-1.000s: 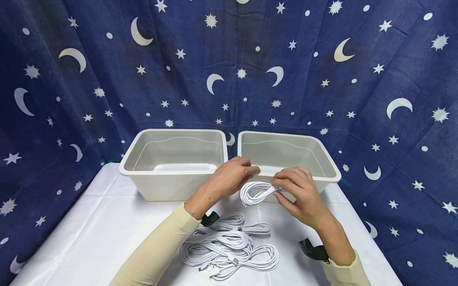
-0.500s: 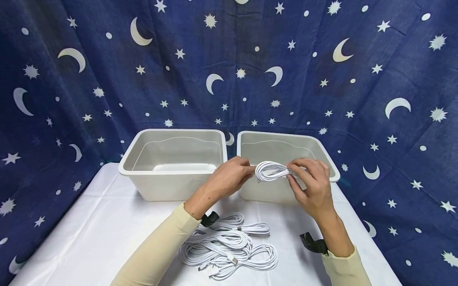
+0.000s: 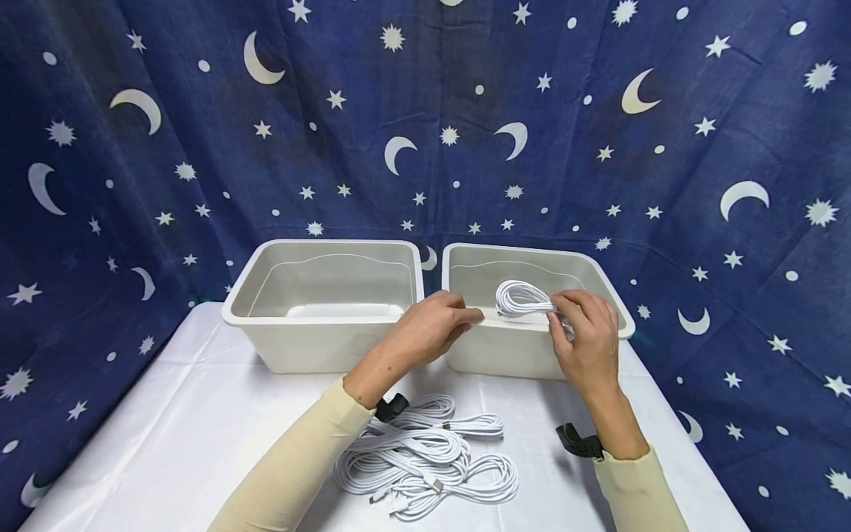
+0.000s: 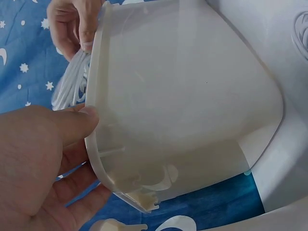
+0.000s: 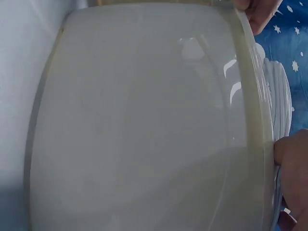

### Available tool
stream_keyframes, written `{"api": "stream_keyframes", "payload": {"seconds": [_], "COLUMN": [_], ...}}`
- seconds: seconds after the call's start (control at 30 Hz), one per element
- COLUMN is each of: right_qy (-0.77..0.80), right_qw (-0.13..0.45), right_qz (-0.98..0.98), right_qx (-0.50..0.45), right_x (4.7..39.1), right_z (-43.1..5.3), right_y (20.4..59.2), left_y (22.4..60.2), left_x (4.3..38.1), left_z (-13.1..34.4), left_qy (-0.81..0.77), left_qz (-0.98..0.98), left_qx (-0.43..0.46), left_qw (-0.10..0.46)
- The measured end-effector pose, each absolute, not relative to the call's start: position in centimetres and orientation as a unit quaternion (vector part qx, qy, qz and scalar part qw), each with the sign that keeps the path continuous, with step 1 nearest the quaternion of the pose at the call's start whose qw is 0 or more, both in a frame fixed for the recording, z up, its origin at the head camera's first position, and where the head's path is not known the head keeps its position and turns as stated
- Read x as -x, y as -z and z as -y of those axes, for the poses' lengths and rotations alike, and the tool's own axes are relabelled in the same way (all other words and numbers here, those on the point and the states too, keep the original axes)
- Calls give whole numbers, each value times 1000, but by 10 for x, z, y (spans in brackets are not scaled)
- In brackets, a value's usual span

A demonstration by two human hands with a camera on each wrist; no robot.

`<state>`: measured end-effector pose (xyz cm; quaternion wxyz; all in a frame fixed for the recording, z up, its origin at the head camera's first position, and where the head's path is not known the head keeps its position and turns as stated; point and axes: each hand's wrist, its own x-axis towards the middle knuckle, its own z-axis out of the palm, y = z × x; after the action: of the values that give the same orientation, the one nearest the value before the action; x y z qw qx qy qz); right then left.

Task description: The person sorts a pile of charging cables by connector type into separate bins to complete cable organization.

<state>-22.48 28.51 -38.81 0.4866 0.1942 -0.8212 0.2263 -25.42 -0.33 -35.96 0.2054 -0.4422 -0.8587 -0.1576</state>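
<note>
A bundled coil of white cable (image 3: 521,298) hangs between the thumb and fingers of my right hand (image 3: 588,336), above the near rim of the right bin (image 3: 508,351). Its looped end points left, over the bin's mouth. My left hand (image 3: 435,325) grips that bin's rim at the near left corner. In the left wrist view the thumb (image 4: 79,124) lies on the rim's outer face, with the other fingers behind it. From the right wrist, the bin's light wall (image 5: 139,115) fills most of the view, and the cable strands (image 5: 280,91) show beyond the rim.
A matching pale bin (image 3: 319,346) stands to the left, a narrow gap away. Several coiled white cables (image 3: 425,458) lie heaped on the white tablecloth (image 3: 166,436) below my left forearm. A blue curtain (image 3: 425,111) with moons and stars hangs behind the bins.
My right hand has carried the cable coil up, forward and to the right, from in front of the right bin to over its near rim. The left hand has stayed in place.
</note>
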Motion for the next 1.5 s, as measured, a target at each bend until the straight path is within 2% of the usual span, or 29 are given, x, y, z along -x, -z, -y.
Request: {"api": "stream_keyframes", "payload": {"seconds": [0.23,0.77,1.27,1.5], "right_qy": [-215,-242,-253,-260], "right_qw": [471,489,485,465], "right_qz": [834,810,792,796], "right_qx": [-190,-213,-270,-288], "right_x": [227,222,206,198], "right_z": [-289,-280,-260,-246], "right_y": [388,385,382,385], "left_y": [358,359,356,356], "left_x": [253,254,252,252], "left_z": [4,4,3,2], "left_qy": [159,158,170,161], "left_qz": [860,862,863,866], "left_qx": [438,435,432,433], "left_qw": [207,204,197,194]}}
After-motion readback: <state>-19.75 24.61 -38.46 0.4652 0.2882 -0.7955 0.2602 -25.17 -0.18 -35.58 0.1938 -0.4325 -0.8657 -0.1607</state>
